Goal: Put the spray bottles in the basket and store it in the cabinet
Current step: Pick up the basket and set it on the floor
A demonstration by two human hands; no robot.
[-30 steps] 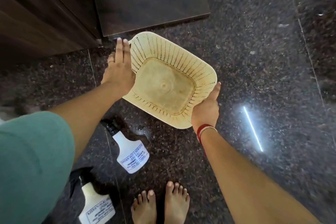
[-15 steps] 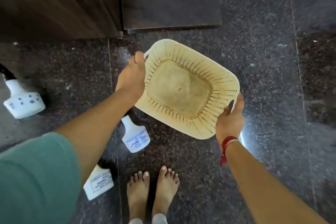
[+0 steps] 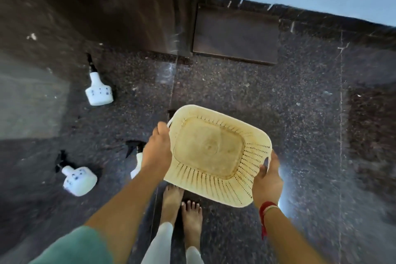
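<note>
- Left hand (image 3: 157,152) gripped the basket (image 3: 216,163) at its left rim, fingers curled over the edge.
- Right hand (image 3: 267,180) clasped the basket's right rim by the handle slot, fingers closed around it.
- The basket was held above the floor (image 3: 300,113), empty, over bare feet (image 3: 182,206).
- Left of the basket: one bottle (image 3: 137,161) partly behind the left wrist, a second bottle (image 3: 78,180) lying farther left, a third bottle (image 3: 98,90) up-left near the cabinet (image 3: 107,6).
</note>
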